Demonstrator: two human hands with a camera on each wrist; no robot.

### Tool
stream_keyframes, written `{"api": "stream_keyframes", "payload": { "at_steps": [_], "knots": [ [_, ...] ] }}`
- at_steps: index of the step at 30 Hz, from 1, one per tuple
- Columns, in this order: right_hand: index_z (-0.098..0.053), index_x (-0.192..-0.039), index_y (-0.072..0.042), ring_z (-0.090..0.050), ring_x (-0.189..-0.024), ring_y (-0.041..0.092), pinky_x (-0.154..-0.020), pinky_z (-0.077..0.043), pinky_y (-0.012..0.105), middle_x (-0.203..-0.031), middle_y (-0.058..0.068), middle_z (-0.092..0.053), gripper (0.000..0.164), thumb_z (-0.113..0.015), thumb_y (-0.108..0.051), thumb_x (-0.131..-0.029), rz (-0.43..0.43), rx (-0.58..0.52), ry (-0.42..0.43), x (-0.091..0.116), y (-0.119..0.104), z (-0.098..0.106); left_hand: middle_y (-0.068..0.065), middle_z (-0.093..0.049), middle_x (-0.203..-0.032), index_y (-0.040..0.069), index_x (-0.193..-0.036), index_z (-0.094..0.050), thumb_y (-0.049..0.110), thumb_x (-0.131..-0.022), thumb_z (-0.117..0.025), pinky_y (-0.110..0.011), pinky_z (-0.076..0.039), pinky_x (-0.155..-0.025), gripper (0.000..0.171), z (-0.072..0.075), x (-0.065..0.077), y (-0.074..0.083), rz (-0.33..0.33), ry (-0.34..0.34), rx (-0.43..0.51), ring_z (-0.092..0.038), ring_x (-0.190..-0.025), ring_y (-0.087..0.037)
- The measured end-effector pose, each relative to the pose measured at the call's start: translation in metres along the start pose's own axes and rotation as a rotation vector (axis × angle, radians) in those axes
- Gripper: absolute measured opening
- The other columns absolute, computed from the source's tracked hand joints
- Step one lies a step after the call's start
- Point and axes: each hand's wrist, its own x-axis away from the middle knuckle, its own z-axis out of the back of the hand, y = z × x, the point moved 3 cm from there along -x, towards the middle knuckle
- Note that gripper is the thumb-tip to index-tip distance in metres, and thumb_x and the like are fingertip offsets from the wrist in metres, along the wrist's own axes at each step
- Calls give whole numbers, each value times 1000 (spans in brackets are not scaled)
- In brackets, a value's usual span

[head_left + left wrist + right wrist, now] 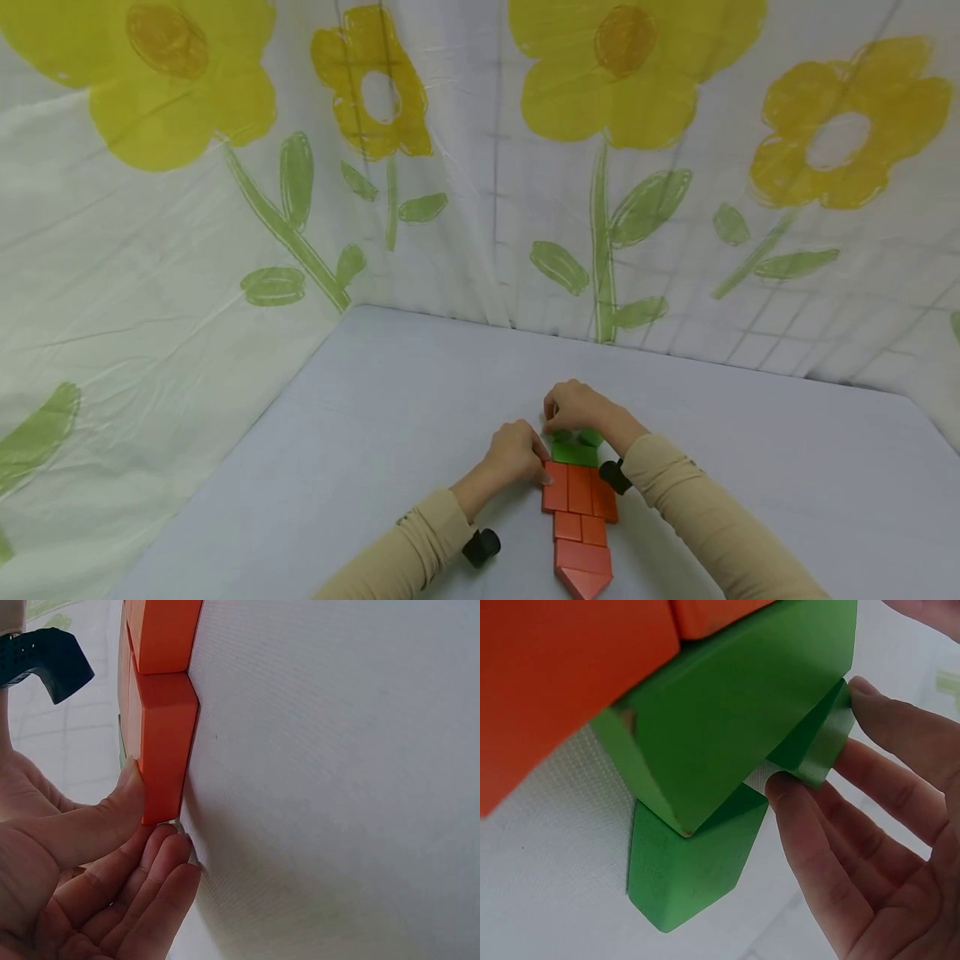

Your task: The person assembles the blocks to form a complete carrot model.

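Orange blocks lie side by side on the white table, with a green rectangular block against their far edge. My left hand holds the leftmost orange block at its end, thumb on its upper edge and fingertips against its end. Beyond the green rectangle, my right hand pinches a small green wedge-shaped block between thumb and index finger. That wedge touches the rectangle's far side. A second small green block rests beside it, with a gap between the two.
Nearer the body, the row continues with two smaller orange blocks, a red rectangle and a red triangle pointing toward the front. Black wrist cameras hang under both sleeves. A white cloth with painted flowers stands behind the table.
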Motion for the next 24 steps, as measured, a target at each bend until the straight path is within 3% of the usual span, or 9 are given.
{"api": "stream_keyframes", "payload": {
  "at_steps": [10,16,20,24],
  "knots": [
    [-70,-79,-7,-54,-68,14,-63,-48,29,-76,1,-63,11,-76,-15,-83,-45,-30,11,10,4,-1,-4,-71,-72,1,-75,-76,4,-63,-90,-32,-50,-67,19,-4,-2,3,-25,-25,-19,-64,-77,-24],
    [-71,-87,-10,-58,-72,16,-66,-49,33,-83,2,-66,14,-70,-24,-90,-70,-2,65,23,5,7,-5,-70,-70,0,-76,-75,3,-62,-89,-29,-51,-62,19,-7,0,6,-81,-26,-41,-64,-71,-22],
    [-71,-105,-5,-63,-96,29,-81,-50,44,-104,11,-68,27,-64,-30,-94,-57,10,161,35,11,15,-5,-69,-73,0,-78,-74,5,-61,-89,-29,-50,-61,24,-5,1,5,-101,1,-104,-63,-70,-22],
    [-63,-124,0,-49,-122,42,-98,-40,56,-127,23,-58,44,-60,-34,-96,-58,21,284,50,23,19,-7,-64,-87,0,-95,-69,13,-61,-91,-33,-50,-65,42,-4,2,1,-87,44,-225,-60,-78,-24]
  ]
}}
